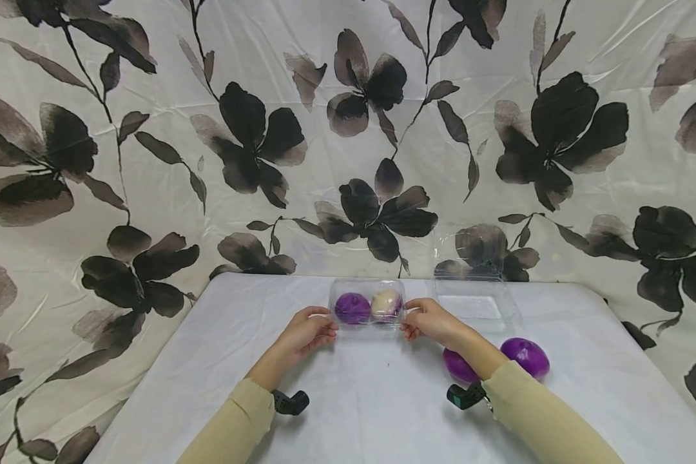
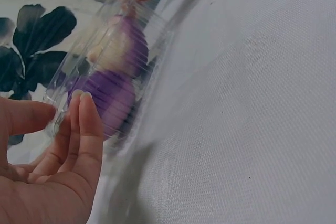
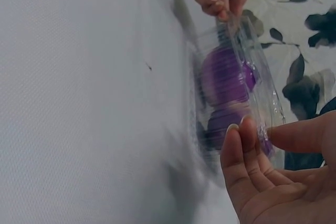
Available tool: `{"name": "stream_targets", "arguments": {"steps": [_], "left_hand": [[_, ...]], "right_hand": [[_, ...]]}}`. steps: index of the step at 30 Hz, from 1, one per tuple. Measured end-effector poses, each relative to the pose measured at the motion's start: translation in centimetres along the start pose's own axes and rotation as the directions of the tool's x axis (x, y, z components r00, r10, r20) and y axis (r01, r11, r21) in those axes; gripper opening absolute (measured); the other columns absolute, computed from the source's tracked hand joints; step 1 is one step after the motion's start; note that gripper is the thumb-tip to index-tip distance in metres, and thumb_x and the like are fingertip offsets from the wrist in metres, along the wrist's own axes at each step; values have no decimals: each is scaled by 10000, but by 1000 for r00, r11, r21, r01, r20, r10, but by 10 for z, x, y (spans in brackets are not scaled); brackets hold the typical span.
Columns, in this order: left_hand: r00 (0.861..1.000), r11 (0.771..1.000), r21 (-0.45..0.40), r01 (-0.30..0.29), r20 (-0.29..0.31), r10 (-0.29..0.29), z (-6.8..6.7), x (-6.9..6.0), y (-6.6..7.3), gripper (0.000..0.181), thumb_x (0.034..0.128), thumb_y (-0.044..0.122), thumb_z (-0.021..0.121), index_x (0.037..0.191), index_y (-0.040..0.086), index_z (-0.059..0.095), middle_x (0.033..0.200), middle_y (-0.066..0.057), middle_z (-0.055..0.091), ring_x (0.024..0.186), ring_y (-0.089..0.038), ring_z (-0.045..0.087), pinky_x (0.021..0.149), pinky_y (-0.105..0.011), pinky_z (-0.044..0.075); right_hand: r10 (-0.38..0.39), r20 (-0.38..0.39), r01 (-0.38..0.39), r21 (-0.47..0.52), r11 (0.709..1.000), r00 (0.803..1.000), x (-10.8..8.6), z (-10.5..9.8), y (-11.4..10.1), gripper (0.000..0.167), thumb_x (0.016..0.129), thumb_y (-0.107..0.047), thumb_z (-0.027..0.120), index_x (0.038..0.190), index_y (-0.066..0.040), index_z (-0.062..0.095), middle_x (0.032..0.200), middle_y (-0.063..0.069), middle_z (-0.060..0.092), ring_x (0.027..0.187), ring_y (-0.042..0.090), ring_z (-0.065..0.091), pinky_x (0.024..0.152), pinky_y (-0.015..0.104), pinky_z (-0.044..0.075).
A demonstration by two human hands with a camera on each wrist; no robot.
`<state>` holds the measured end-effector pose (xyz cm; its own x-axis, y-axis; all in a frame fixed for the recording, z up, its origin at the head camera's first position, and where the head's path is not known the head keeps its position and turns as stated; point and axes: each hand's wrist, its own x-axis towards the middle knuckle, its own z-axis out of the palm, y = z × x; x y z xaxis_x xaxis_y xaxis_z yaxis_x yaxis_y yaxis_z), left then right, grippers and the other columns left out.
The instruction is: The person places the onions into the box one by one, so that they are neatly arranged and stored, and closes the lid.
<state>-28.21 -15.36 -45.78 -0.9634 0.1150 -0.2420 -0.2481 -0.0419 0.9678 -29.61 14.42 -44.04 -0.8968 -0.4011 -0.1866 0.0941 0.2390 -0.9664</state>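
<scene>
A closed clear plastic clamshell box is on the far part of the white table. Inside lie a glossy purple round piece and a cream-and-purple one, whose exact kind I cannot tell. My left hand pinches the box's left end at the rim, thumb and fingertips on either side of it in the left wrist view. At the opposite end, my right hand pinches the rim the same way.
An open clear clamshell box stands right of the closed one, its lid raised against the floral cloth. Two more purple round pieces, one beyond my right forearm and one partly behind it, lie on the white table.
</scene>
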Motion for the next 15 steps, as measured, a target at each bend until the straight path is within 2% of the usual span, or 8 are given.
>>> {"name": "stream_targets", "arguments": {"steps": [10,15], "left_hand": [[1000,1000,5,1,-11,-1,-1,1,-1,373,1008,-2,555,1360,-78,456,935,-153,690,741,-148,672,684,-236,607],[1000,1000,2,-4,-13,4,0,2,-1,371,1005,-11,555,1355,-80,456,952,-172,697,736,-146,674,680,-232,605]], "right_hand": [[-9,14,9,3,1000,1000,-1,1,-1,532,1011,17,477,1455,209,256,949,228,661,714,161,609,698,292,588],[-13,-1,13,-9,1000,1000,-1,2,-2,520,1005,28,468,1452,207,274,933,215,664,714,161,599,688,285,583]]}}
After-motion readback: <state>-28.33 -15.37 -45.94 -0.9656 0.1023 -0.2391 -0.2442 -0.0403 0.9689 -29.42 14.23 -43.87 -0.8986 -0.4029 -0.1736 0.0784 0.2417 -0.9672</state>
